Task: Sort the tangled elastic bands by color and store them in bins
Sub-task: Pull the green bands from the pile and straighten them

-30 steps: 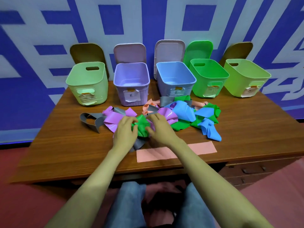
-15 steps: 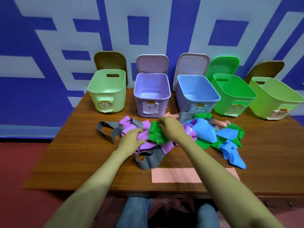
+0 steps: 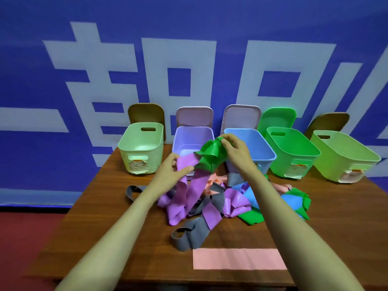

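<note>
Since it rose, green band (image 3: pixel 210 153) clamped in right hand (image 3: pixel 237 153), left hand (image 3: pixel 168 173) pinching purple band (image 3: pixel 199 181), table (image 3: pixel 117 206) below fingers (image 3: pixel 226 139), blue wall (image 3: pixel 210 17)

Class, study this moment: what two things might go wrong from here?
1. The green band in the right hand seems caught on the purple band that the left hand pinches; pulling may drag the pile along.
2. It hangs before the purple bin, so a slip could missort it.
</note>
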Motion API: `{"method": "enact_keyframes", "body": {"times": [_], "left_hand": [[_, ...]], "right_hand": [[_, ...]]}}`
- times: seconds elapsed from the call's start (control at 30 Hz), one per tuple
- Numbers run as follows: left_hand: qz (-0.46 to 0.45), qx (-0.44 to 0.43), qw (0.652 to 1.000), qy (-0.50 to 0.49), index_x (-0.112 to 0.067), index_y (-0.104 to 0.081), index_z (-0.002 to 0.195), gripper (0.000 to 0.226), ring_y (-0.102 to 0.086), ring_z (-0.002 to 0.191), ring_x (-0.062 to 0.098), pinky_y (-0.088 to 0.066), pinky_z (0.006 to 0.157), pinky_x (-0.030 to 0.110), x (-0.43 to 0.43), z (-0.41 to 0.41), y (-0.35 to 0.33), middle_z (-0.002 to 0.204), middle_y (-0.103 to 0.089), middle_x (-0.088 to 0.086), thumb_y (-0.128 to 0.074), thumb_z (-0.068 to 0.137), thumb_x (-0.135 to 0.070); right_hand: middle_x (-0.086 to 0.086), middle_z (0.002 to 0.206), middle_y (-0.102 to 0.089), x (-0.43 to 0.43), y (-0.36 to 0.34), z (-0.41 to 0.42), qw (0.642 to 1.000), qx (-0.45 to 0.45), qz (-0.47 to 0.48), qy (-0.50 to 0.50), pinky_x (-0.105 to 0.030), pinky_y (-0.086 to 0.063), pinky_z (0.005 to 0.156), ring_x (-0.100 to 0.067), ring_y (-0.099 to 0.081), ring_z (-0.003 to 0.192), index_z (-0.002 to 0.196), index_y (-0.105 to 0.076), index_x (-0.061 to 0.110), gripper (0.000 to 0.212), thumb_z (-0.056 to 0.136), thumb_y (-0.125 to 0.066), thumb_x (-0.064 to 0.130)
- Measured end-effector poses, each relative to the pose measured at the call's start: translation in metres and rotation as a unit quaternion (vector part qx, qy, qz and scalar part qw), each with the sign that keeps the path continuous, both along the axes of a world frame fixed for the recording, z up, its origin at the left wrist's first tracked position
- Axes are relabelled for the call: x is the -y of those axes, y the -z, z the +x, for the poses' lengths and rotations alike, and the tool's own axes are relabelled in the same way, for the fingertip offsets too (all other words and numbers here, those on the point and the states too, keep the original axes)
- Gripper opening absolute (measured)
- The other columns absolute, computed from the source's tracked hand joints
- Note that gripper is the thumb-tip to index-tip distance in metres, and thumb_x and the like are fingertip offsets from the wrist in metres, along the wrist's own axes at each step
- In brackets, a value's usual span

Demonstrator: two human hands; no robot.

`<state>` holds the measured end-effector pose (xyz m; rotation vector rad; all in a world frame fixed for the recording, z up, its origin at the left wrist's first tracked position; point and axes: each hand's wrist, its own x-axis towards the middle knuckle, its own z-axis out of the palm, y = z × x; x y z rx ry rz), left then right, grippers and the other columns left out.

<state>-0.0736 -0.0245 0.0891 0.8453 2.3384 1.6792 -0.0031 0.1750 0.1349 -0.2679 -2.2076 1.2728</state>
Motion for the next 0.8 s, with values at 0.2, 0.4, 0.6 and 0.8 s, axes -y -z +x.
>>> {"method": "enact_keyframes", "body": {"times": [0.2, 0.4, 0.6, 0.8], "left_hand": [[0.027, 0.039, 0.997, 0.065, -0.011, -0.067, 0.098, 0.028, -0.059, 0.085, 0.014, -0.046, 0.08, 0.027, -0.008, -0.003, -0.036, 0.092, -0.067, 0.001, -0.072, 0.08, -0.031], [0.116, 0.079, 0.99, -0.013, -0.014, -0.056, 0.077, 0.014, -0.055, 0.073, 0.015, -0.043, 0.07, 0.023, -0.024, -0.004, -0.056, 0.078, -0.06, 0.005, -0.06, 0.089, -0.016], [0.1, 0.127, 0.987, 0.011, -0.013, -0.043, 0.114, 0.046, -0.053, 0.072, 0.008, -0.047, 0.073, 0.024, -0.024, 0.001, -0.056, 0.088, -0.053, 0.001, -0.074, 0.079, -0.011], [0.033, 0.065, 0.988, 0.136, -0.018, -0.065, 0.102, 0.023, -0.061, 0.096, 0.005, -0.044, 0.094, 0.023, -0.026, 0.006, -0.053, 0.103, -0.068, -0.002, -0.062, 0.087, -0.035]], "right_hand": [[0.007, 0.076, -0.057, -0.01, -0.03, 0.008, 0.994, 0.005, -0.106, -0.026, -0.018, -0.039, 0.069, -0.005, -0.049, 0.073, 0.074, -0.056, 0.024, 0.031, 0.092, -0.044, 0.003], [0.003, 0.079, -0.059, -0.021, -0.03, 0.013, 0.995, 0.053, -0.065, -0.052, -0.018, -0.041, 0.065, -0.002, -0.051, 0.068, 0.087, -0.061, 0.018, 0.019, 0.095, -0.047, 0.008], [-0.004, 0.074, -0.052, -0.022, -0.031, 0.016, 0.985, 0.032, -0.166, -0.027, -0.023, -0.04, 0.052, -0.014, -0.047, 0.063, 0.08, -0.049, 0.021, 0.02, 0.095, -0.049, 0.008], [0.003, 0.058, -0.062, -0.013, -0.035, 0.01, 0.953, 0.072, -0.288, -0.062, -0.019, -0.043, 0.051, -0.011, -0.054, 0.059, 0.075, -0.056, 0.017, 0.021, 0.093, -0.052, 0.009]]}}
